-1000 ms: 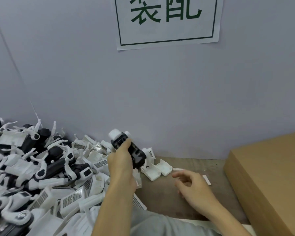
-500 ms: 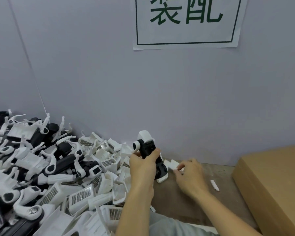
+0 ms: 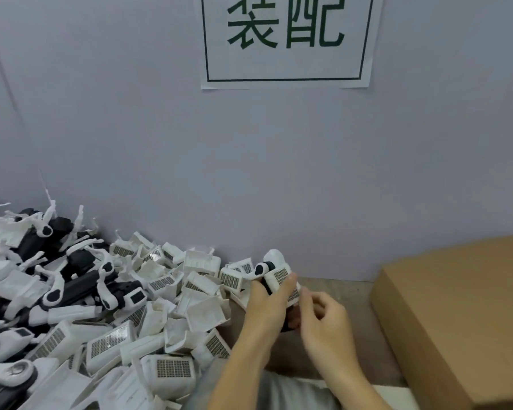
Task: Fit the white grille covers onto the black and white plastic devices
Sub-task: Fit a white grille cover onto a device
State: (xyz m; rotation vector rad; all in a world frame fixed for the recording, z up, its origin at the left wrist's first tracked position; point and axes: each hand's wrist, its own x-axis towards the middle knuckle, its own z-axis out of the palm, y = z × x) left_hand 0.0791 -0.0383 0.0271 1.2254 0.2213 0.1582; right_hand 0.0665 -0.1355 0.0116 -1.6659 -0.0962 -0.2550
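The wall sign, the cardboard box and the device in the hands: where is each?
wall sign [image 3: 285, 39], head view, on its green characters.
cardboard box [image 3: 456, 306], head view, on its top face.
device [image 3: 274, 266], head view, on its white upper end.

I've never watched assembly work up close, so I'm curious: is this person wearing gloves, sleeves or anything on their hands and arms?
No. The left hand and right hand are both bare: no gloves, rings, watch or wristbands show. Both forearms are uncovered as far as the bottom edge of the picture, so no sleeves appear. A strip of grey clothing shows between the arms.
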